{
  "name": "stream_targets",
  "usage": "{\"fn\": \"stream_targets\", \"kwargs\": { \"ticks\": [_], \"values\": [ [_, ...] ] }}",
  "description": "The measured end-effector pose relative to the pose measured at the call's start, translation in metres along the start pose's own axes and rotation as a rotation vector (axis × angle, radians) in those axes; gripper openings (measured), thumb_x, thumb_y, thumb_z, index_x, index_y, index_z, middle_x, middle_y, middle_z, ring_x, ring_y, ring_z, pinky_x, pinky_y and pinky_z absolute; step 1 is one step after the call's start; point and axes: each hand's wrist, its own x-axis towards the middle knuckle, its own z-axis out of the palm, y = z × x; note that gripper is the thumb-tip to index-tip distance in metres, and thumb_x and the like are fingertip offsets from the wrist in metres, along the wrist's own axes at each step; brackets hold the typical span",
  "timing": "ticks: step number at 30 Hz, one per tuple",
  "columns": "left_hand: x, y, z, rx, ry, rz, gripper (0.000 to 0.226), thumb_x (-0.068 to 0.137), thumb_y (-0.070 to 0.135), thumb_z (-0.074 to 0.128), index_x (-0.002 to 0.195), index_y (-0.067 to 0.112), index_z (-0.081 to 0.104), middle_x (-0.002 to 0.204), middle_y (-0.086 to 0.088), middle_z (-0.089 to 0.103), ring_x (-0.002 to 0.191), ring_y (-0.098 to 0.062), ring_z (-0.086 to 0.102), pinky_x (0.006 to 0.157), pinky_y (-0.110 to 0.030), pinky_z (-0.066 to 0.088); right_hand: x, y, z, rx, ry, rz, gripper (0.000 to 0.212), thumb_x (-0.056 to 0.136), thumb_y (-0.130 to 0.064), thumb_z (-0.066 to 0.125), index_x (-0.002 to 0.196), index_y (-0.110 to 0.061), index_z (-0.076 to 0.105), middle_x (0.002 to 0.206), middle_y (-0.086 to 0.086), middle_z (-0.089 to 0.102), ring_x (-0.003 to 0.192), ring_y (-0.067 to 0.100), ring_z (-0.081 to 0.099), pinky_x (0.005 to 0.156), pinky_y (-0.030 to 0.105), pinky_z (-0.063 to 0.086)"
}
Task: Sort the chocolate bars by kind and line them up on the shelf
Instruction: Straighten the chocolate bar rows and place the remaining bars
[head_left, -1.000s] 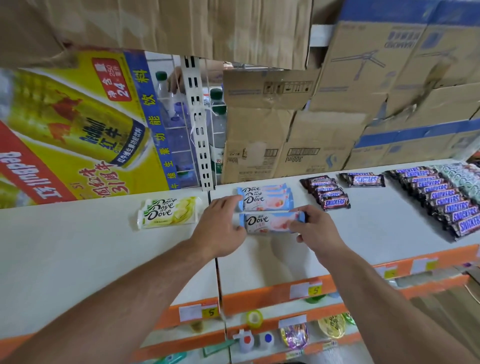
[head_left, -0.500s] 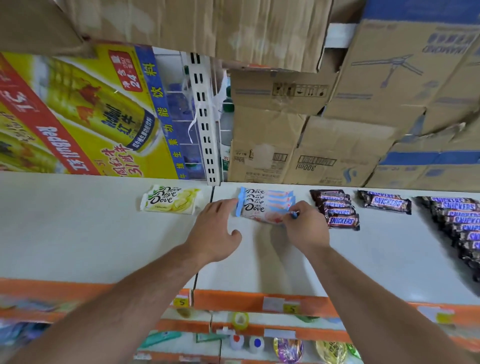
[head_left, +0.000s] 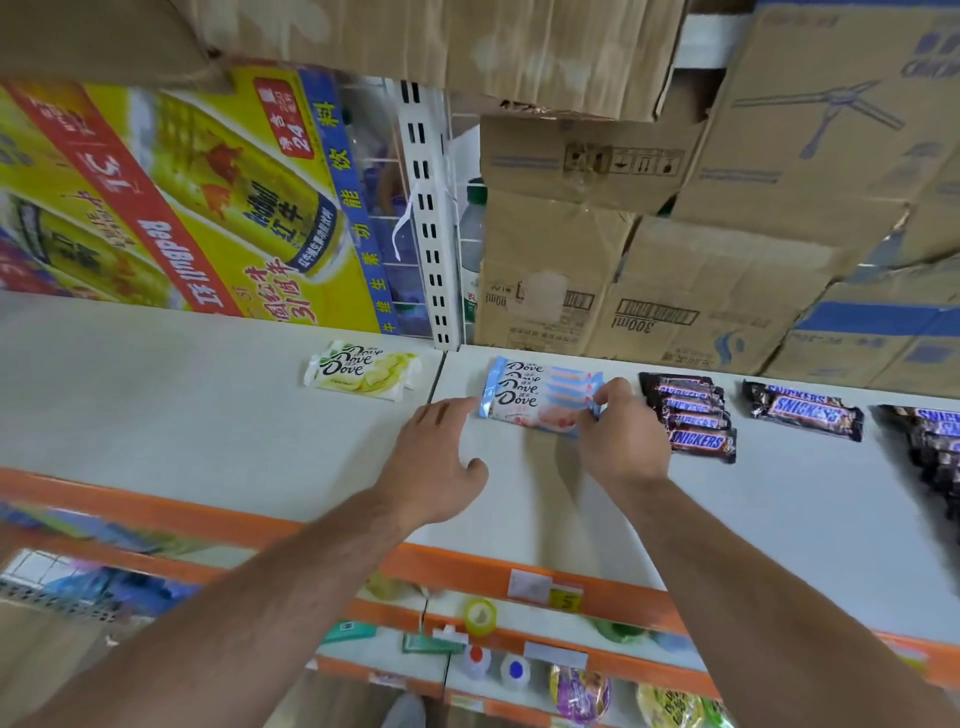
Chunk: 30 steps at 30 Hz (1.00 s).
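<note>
On the white shelf (head_left: 208, 441) lies an overlapping row of blue-and-pink Dove bars (head_left: 535, 392). My right hand (head_left: 621, 434) pinches the right end of the nearest bar in that row. My left hand (head_left: 436, 462) rests flat on the shelf with fingers apart, its fingertips at the row's left end. A small stack of yellow Dove bars (head_left: 363, 369) lies to the left. Right of my hand sits a row of brown Snickers bars (head_left: 691, 415), then a short Snickers stack (head_left: 805, 410), then a long Snickers row (head_left: 935, 441) at the right edge.
Cardboard boxes (head_left: 649, 260) stand along the back of the shelf, and a yellow drinks carton (head_left: 182, 208) at the back left. The orange shelf edge (head_left: 467, 566) carries price tags. Lower shelves below hold small packaged goods (head_left: 579, 691).
The blue Dove bar held in both hands went back onto the front of the Dove row. My left hand let go and now lies flat on the shelf. The camera tilted and moved closer.
</note>
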Motion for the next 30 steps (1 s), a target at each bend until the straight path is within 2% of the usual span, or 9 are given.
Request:
{"fn": "stream_targets", "kwargs": {
  "ticks": [4, 8, 11, 15, 19, 25, 30],
  "values": [
    [0.0, 0.003, 0.0, 0.02, 0.003, 0.003, 0.068, 0.08, 0.027, 0.057, 0.144, 0.021, 0.036, 0.144, 0.003, 0.043, 0.133, -0.017, 0.032, 0.113, -0.03, 0.026, -0.006, 0.003, 0.0, 0.013, 0.025, -0.039, 0.025, 0.09, -0.031, 0.06, 0.106, -0.014, 0.052, 0.101, 0.009, 0.058, 0.082, 0.033, 0.06, 0.059, 0.032, 0.04],
    [0.001, 0.0, 0.0, 0.028, -0.005, 0.011, 0.068, 0.08, 0.03, 0.057, 0.144, 0.022, 0.036, 0.144, 0.004, 0.042, 0.133, -0.017, 0.032, 0.113, -0.032, 0.026, -0.014, 0.0, -0.002, -0.029, 0.065, -0.078, 0.028, 0.088, -0.032, 0.061, 0.109, -0.013, 0.054, 0.108, 0.009, 0.051, 0.086, 0.033, 0.059, 0.059, 0.033, 0.043],
    [0.003, -0.006, -0.002, 0.027, -0.02, 0.026, 0.067, 0.081, 0.032, 0.056, 0.143, 0.022, 0.037, 0.145, 0.005, 0.041, 0.134, -0.017, 0.031, 0.114, -0.033, 0.025, -0.023, -0.011, -0.001, -0.042, 0.093, -0.14, 0.027, 0.086, -0.032, 0.062, 0.107, -0.015, 0.06, 0.106, 0.007, 0.054, 0.087, 0.033, 0.06, 0.062, 0.036, 0.051],
    [0.006, -0.021, -0.007, 0.02, -0.032, 0.06, 0.064, 0.081, 0.033, 0.057, 0.142, 0.024, 0.039, 0.146, 0.003, 0.039, 0.136, -0.017, 0.029, 0.115, -0.033, 0.023, -0.037, -0.037, 0.011, -0.013, 0.093, -0.248, 0.022, 0.082, -0.027, 0.065, 0.1, -0.015, 0.066, 0.099, 0.006, 0.062, 0.079, 0.033, 0.064, 0.056, 0.035, 0.05],
    [0.012, -0.047, -0.021, 0.03, -0.047, 0.098, 0.066, 0.079, 0.032, 0.057, 0.142, 0.022, 0.042, 0.147, 0.001, 0.038, 0.137, -0.018, 0.028, 0.116, -0.035, 0.023, -0.041, -0.071, 0.031, 0.019, -0.071, -0.265, 0.027, 0.084, -0.03, 0.061, 0.109, -0.021, 0.066, 0.108, 0.0, 0.061, 0.088, 0.027, 0.065, 0.065, 0.034, 0.053],
    [0.024, -0.102, -0.056, 0.018, -0.021, 0.137, 0.065, 0.076, 0.034, 0.056, 0.14, 0.022, 0.045, 0.144, 0.002, 0.041, 0.136, -0.019, 0.031, 0.115, -0.036, 0.025, -0.039, -0.13, 0.063, 0.054, -0.135, -0.232, 0.036, 0.085, -0.029, 0.061, 0.121, -0.023, 0.062, 0.118, -0.001, 0.06, 0.097, 0.023, 0.065, 0.081, 0.035, 0.052],
    [0.036, -0.151, -0.081, 0.018, -0.015, 0.185, 0.062, 0.079, 0.03, 0.061, 0.139, 0.021, 0.046, 0.145, 0.002, 0.041, 0.137, -0.018, 0.032, 0.116, -0.033, 0.022, -0.038, -0.173, 0.09, 0.064, -0.121, -0.179, 0.034, 0.086, -0.033, 0.06, 0.119, -0.025, 0.062, 0.118, -0.004, 0.059, 0.095, 0.021, 0.065, 0.08, 0.035, 0.054]
  ]
}}
